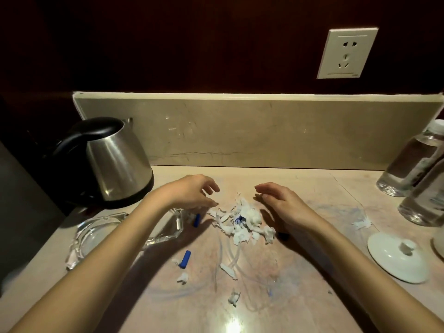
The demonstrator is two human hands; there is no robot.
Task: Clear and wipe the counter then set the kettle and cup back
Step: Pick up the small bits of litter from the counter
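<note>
A steel kettle (115, 162) with a black handle stands at the back left of the beige counter (300, 296). A heap of torn white paper scraps (242, 219) lies mid-counter, with smaller scraps (231, 298) nearer me. Two blue chalk-like pieces (185, 259) (197, 220) lie left of the heap. My left hand (192, 192) hovers just left of the heap, fingers loosely curved and holding nothing. My right hand (281, 200) hovers to the heap's right, fingers relaxed, also holding nothing. Blue smudges mark the counter. A white cup lid (397, 257) lies at the right.
A clear glass ashtray (96, 236) sits under my left forearm, in front of the kettle. Two clear water bottles (408, 162) (427, 195) stand at the far right. A beige backsplash (240, 131) and a wall socket (346, 54) are behind. A small paper scrap (361, 223) lies near the bottles.
</note>
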